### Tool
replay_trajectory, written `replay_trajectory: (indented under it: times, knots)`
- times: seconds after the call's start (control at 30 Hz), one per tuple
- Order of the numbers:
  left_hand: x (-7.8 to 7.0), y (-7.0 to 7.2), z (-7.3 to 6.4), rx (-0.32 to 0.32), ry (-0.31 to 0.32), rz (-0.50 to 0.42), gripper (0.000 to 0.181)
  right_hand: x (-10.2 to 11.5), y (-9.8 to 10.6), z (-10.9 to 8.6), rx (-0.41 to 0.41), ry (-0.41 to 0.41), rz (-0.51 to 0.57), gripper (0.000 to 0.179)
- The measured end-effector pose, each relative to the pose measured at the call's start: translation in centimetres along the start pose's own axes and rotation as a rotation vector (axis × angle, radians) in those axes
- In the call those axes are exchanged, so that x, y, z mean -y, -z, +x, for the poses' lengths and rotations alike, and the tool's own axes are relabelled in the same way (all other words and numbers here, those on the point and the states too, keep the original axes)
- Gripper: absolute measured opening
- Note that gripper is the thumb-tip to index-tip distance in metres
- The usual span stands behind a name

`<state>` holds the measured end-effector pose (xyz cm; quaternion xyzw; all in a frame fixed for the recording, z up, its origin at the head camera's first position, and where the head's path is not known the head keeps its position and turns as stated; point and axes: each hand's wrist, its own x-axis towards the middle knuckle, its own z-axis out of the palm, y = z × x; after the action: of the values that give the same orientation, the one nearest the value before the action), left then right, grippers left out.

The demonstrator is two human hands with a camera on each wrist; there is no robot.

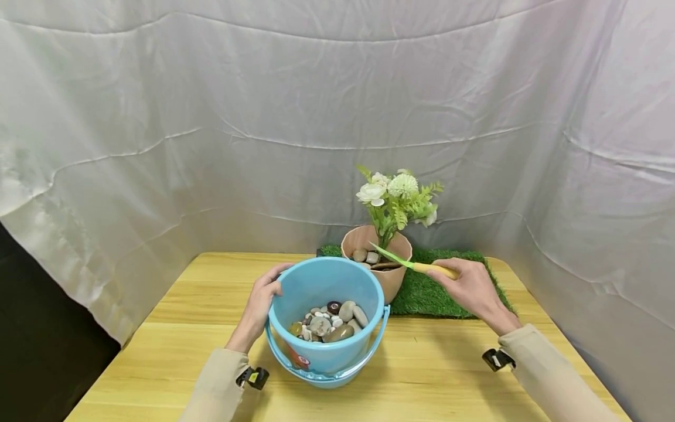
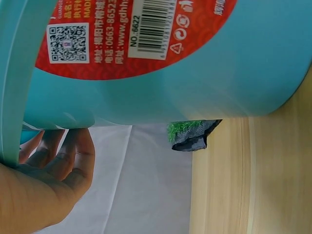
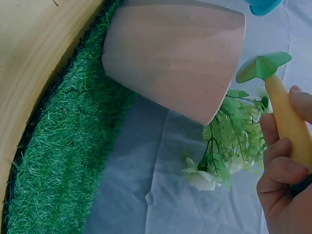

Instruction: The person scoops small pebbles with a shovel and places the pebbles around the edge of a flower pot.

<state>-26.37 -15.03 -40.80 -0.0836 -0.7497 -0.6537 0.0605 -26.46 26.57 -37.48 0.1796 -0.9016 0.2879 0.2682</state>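
My left hand [image 1: 259, 305] grips the rim of a light blue bucket [image 1: 326, 275], thumb over the edge and fingers along the outside wall. Inside the bucket lie several smooth stones [image 1: 320, 326], grey, white and brown. A red label with a barcode [image 2: 152, 29] shows on its side in the left wrist view. My right hand [image 1: 471, 287] holds a small trowel [image 1: 422, 267] by its yellow handle, fingers curled round it. Its green blade [image 3: 263, 67] points left, over the pink flower pot [image 1: 394, 285] in the head view. Stones [image 1: 360, 255] and a brown stick-like piece lie in the pot.
White flowers with green leaves [image 1: 403, 186] stand up from the pot. A piece of artificial grass [image 1: 432, 299] lies under and beside it at the table's back. The wooden table [image 1: 179, 346] is bordered by grey curtains [image 1: 295, 88]. The bucket's handle [image 1: 379, 340] hangs down in front.
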Motion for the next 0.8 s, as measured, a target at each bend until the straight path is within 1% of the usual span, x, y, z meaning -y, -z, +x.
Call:
replay_trajectory:
  times: [0.1,0.33,0.53,0.6,0.8]
  knots:
    - [0.0,0.0,0.0,0.002,-0.001,0.001,0.057,0.3,0.0,-0.1,0.004,0.014,0.01,0.027]
    - [0.0,0.0,0.1,0.003,-0.008,0.001,0.056,1.4,-0.4,0.1,-0.022,0.099,0.029,0.02]
    - [0.0,0.0,0.1,-0.002,-0.009,0.005,0.057,2.7,-0.7,0.3,-0.014,0.172,0.036,0.018]
    - [0.0,0.1,0.1,-0.004,-0.009,0.007,0.057,3.1,-0.8,0.4,-0.014,0.187,0.043,0.018]
    - [0.0,0.0,0.0,-0.003,-0.003,0.004,0.057,3.9,-1.0,0.5,-0.008,0.194,0.054,0.019]
